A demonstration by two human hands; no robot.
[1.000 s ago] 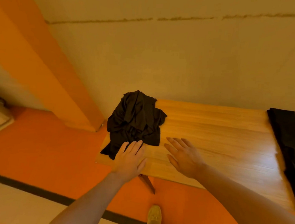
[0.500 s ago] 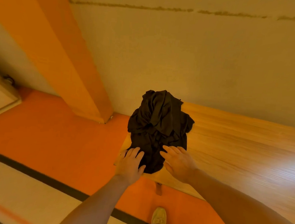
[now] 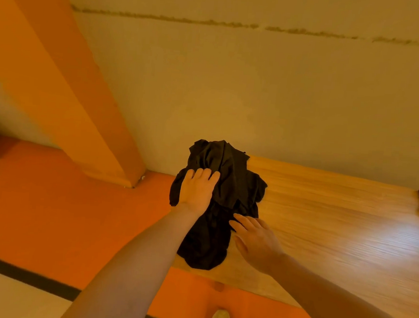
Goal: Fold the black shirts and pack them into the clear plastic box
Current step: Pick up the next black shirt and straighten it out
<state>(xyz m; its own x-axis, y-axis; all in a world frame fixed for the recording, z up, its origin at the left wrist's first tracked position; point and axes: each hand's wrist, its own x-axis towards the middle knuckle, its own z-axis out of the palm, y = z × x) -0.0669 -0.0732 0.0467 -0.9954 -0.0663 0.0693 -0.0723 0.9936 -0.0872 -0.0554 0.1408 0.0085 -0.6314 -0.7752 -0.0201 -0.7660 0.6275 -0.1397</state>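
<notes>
Both hands are spread, fingers straight: the left hand (image 3: pixel 198 189) lies flat on the upper left of the crumpled black shirts (image 3: pixel 221 200), while the right hand (image 3: pixel 256 236) sits at the pile's right side, lower down. That heap rests at the tabletop's (image 3: pixel 336 219) left end, its long axis running from near edge to far edge, the near end overhanging. Neither grips cloth yet.
</notes>
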